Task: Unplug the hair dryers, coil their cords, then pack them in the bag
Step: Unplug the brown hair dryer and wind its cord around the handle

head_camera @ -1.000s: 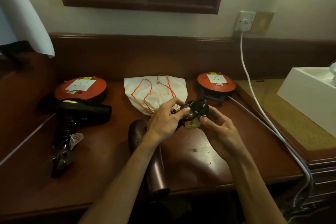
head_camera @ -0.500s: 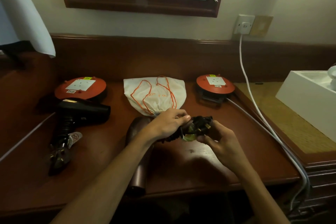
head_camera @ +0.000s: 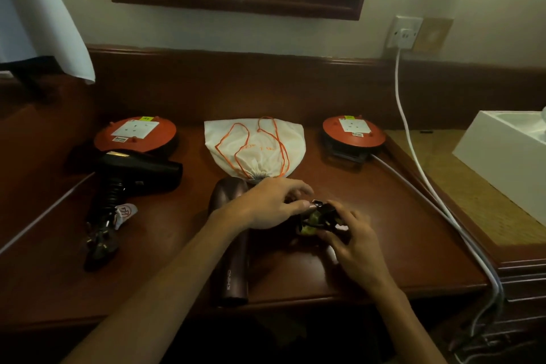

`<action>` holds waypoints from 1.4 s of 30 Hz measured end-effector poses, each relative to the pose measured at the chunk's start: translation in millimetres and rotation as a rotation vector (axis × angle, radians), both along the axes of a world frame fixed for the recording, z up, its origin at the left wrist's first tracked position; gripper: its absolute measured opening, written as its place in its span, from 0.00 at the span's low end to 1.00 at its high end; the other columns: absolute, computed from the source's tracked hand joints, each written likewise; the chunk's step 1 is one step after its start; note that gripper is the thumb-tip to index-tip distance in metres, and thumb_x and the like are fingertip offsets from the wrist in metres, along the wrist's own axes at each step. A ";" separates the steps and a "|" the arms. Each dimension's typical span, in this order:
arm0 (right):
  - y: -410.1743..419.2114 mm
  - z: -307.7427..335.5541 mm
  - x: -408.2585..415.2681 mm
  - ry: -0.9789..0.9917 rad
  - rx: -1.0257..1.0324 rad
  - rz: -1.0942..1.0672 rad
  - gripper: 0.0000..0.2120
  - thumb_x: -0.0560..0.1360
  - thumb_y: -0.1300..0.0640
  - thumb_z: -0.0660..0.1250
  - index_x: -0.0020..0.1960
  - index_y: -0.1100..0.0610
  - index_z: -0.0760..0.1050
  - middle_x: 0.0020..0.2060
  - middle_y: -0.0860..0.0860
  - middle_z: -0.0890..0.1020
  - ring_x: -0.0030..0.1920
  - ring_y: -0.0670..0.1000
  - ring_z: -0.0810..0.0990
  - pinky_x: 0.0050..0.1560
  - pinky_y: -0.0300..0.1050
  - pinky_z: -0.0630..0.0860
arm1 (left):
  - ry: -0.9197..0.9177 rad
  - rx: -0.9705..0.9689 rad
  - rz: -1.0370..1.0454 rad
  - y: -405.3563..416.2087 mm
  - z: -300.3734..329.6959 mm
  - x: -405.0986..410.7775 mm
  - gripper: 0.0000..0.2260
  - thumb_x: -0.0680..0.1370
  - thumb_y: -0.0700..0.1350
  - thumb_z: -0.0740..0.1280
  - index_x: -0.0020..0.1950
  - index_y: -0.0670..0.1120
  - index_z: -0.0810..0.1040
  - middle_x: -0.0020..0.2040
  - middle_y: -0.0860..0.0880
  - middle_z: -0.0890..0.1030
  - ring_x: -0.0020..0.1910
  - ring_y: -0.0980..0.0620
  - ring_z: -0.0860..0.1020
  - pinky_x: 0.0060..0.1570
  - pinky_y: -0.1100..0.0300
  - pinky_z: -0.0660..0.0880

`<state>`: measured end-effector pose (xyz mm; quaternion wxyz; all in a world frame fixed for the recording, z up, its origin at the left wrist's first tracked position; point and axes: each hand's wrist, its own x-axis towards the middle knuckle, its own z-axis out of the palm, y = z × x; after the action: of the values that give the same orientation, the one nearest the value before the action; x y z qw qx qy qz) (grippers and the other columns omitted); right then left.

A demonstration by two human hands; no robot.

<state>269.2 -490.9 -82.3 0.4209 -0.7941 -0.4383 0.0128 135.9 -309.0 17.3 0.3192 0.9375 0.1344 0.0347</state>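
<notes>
Both hands have dropped from where they were a second ago, carrying the coiled cord bundle down from in front of the bag to just above the worktop (head_camera: 369,245) near its front edge. Now the right hand (head_camera: 351,238) has its fingers curled round the coiled black cord (head_camera: 317,217), which carries a yellow-green tag, while the left hand (head_camera: 267,205) lies across the brown hair dryer (head_camera: 232,260) and pinches the near end of the same bundle between thumb and fingertips. That brown dryer lies lengthwise on the worktop, its nozzle pointing toward the front edge and its body reaching back to the mouth of the bag; how the cord joins it is hidden under the hands. A white drawstring bag (head_camera: 255,148) with orange strings rests at the middle of the back edge, its gathered mouth toward the person. Left of it, a black hair dryer (head_camera: 139,171) lies on its side with its cord wound down the handle and its plug (head_camera: 99,242) resting toward the front left. Two round orange extension reels sit along the back edge, the left reel (head_camera: 136,134) just behind the black dryer and the right reel (head_camera: 353,130) near the right-hand corner, with a white cable (head_camera: 413,156) running down from a wall socket (head_camera: 404,32) past it.
</notes>
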 end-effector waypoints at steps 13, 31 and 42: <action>54.0 71.0 -24.0 -0.343 -0.394 0.391 0.37 0.78 0.41 0.66 0.80 0.36 0.50 0.77 0.45 0.65 0.75 0.49 0.61 0.71 0.47 0.56 | -0.086 -0.082 0.534 -21.3 -44.9 -94.6 0.41 0.81 0.57 0.67 0.84 0.56 0.43 0.85 0.55 0.44 0.83 0.52 0.50 0.78 0.53 0.57; -24.6 50.5 74.0 -0.304 -0.656 -0.052 0.37 0.83 0.37 0.52 0.80 0.42 0.30 0.64 0.54 0.74 0.59 0.55 0.78 0.55 0.51 0.76 | -0.036 0.506 0.181 -60.8 -57.1 87.8 0.25 0.87 0.54 0.53 0.83 0.58 0.50 0.83 0.43 0.58 0.73 0.38 0.69 0.66 0.42 0.69; 2.0 37.6 124.7 -0.138 -0.602 -0.431 0.39 0.82 0.38 0.54 0.82 0.49 0.35 0.73 0.65 0.67 0.67 0.65 0.75 0.64 0.65 0.74 | -0.079 0.482 0.105 -39.3 -57.6 200.4 0.38 0.80 0.38 0.64 0.82 0.64 0.52 0.81 0.42 0.63 0.79 0.41 0.63 0.75 0.43 0.58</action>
<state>393.8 -488.9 -44.7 0.1313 -0.9552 -0.2652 -0.0014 336.4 -348.2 -40.3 0.0890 0.9762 0.1580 0.1190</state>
